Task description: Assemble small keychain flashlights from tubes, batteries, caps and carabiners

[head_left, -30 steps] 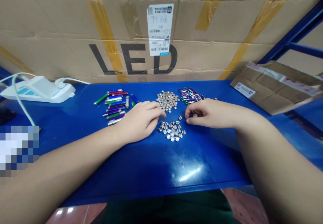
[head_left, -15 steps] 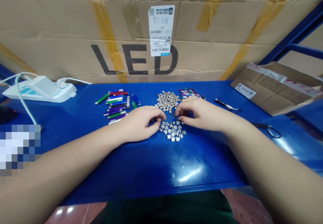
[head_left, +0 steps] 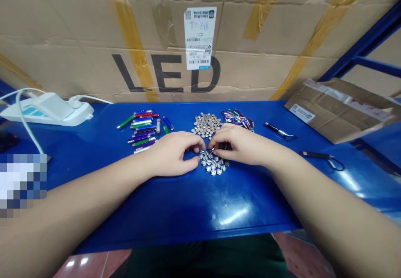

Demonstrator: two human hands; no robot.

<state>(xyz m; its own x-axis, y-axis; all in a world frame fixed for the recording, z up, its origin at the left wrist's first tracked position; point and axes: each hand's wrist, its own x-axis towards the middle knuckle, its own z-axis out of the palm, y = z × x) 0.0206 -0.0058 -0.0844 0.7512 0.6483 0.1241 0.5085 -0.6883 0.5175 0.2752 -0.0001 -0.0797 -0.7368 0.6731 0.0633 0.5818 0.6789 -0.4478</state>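
Observation:
Both my hands rest on the blue table (head_left: 175,211) and meet over a small heap of silver caps (head_left: 213,164). My left hand (head_left: 172,153) is curled, its fingertips pinched at the heap's left edge. My right hand (head_left: 241,144) is curled too, fingers pinching at the heap's top; what either pinch holds is too small to make out. Just behind the hands lies a pile of round silver button cells (head_left: 206,125). A bunch of coloured carabiner clips (head_left: 238,117) lies to its right, and a row of coloured pen-shaped tubes (head_left: 142,129) to its left.
A large cardboard box marked LED (head_left: 169,35) stands along the back edge. A white power strip (head_left: 46,110) with cables sits at the left. Two black finished torches with clips (head_left: 280,131) (head_left: 321,157) lie at the right, near a flattened carton (head_left: 338,108).
My right hand has slid left from beside the carabiner clips to the heap of caps, uncovering the black torches. My left hand stayed put, its fingers closing toward the right hand.

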